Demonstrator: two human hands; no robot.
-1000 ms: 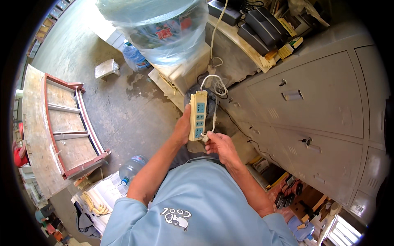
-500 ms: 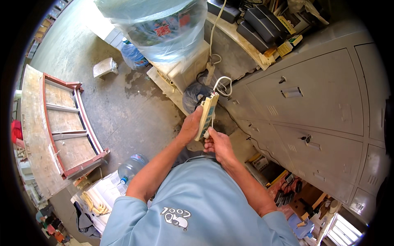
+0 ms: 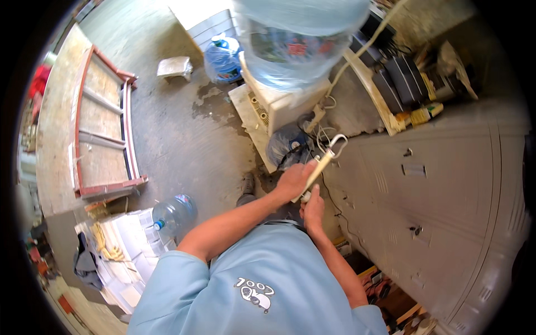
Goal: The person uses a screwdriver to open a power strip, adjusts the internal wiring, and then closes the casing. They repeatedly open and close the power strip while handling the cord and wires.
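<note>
The hard grey concrete floor has dark patches, and it looks brighter at the top left. A big grey metal locker with small locks on its doors fills the right side. On the left is a large pale wooden board with a red-edged frame and 2 pale bars. Farther up, 1 low white stool stands on the floor

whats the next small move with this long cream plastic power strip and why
Probably tilt the long cream plastic power strip face-up with the left hand: it is nearly edge-on here, so whether the small white plug at the right hand is seated can't be seen.
</note>
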